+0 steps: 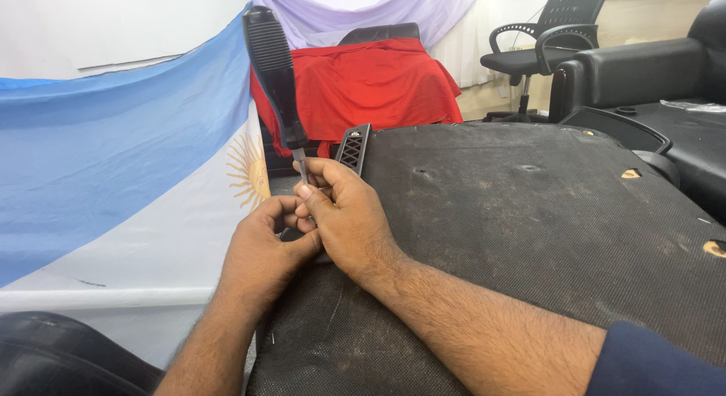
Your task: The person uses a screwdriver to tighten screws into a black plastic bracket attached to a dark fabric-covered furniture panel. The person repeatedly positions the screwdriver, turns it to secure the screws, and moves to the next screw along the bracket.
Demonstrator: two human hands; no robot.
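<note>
Just left of the frame's centre, the right hand [352, 218] is pinching the metal shaft of a screwdriver [276, 82], fingers closed round it low down by the tip. The black ribbed handle is standing free, pointing toward the upper left. The left hand [261, 252] is curling beside it, touching the right; whether it is gripping anything I cannot tell. Both are resting at the edge of a dark upturned seat base [529, 237]. The screwdriver is looking stiff and fairly light; the ribbed handle probably offers the surest hold.
</note>
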